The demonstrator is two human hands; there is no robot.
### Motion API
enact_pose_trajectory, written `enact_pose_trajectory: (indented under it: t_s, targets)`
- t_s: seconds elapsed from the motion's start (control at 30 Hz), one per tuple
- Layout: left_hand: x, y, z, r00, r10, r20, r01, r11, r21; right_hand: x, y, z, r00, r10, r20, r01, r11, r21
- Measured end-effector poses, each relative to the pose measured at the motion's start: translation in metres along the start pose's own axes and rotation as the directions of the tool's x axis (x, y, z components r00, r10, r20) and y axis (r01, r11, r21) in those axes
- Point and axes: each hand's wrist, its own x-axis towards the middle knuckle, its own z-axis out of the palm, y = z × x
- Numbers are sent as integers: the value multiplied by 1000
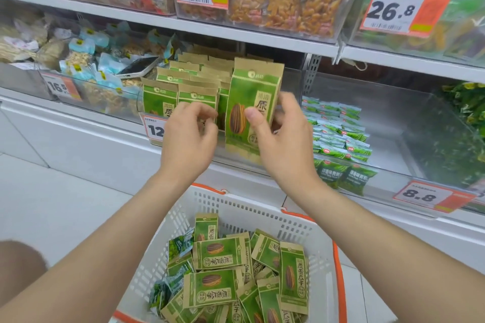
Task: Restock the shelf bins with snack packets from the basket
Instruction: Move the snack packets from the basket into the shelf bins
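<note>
The right hand (pixel 283 136) holds a sunflower seed packet (pixel 252 102) upright at the right front of the clear shelf bin (pixel 291 78), thumb pressed on the packet's printed face and fingers wrapped behind it. The packet's lower edge sits at the bin's front edge, just right of the rows of matching packets (pixel 196 81) standing in the bin. The left hand (pixel 189 139) is at the front row, its fingers curled against the packet tops; whether it pinches one cannot be told. A price tag (pixel 154 130) hangs on the bin's front left corner, partly hidden by that hand.

Below the forearms, a white basket (pixel 249 217) with orange trim holds a loose heap of the same seed packets (pixel 217 253), with a few smaller green packets (pixel 181 244) along its left side. The next bin to the right holds green pea packets (pixel 338 134). A phone (pixel 139 67) lies on the snacks in the bin to the left.
</note>
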Motion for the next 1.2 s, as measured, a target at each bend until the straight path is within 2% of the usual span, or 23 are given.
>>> enact_pose_trajectory:
  t_s: [0.1,0.23,0.4,0.5,0.57,0.7,0.83,1.0,1.1,1.2]
  targets:
    - [0,-12,3,999,19,47,-26,987,156,18,-1,5,998,-57,-11,56,996,-73]
    - [-3,-13,3,997,41,72,-58,964,259,32,11,23,1000,4,15,-1,982,-188]
    - [1,-15,0,993,71,99,-99,942,319,39,2,35,994,-72,-78,64,993,-100]
    - [2,-15,0,992,80,94,-107,938,329,38,9,35,995,-92,-46,81,975,-206]
    - [3,-16,1,993,83,90,-108,939,327,37,18,35,999,-28,22,34,943,-332]
    - [3,-18,2,993,88,79,-108,944,312,43,24,40,959,255,124,-175,876,-449]
    - [3,-19,4,993,97,72,-114,946,302,48,20,43,956,281,86,-213,863,-458]
    - [2,-17,4,991,120,58,-132,941,313,47,12,40,946,299,122,-216,868,-446]
    - [-2,-17,5,992,123,37,-128,951,282,40,6,28,955,253,151,-162,879,-448]
    - [-10,-15,6,981,193,-8,-184,948,260,26,0,16,984,42,172,51,862,-505]
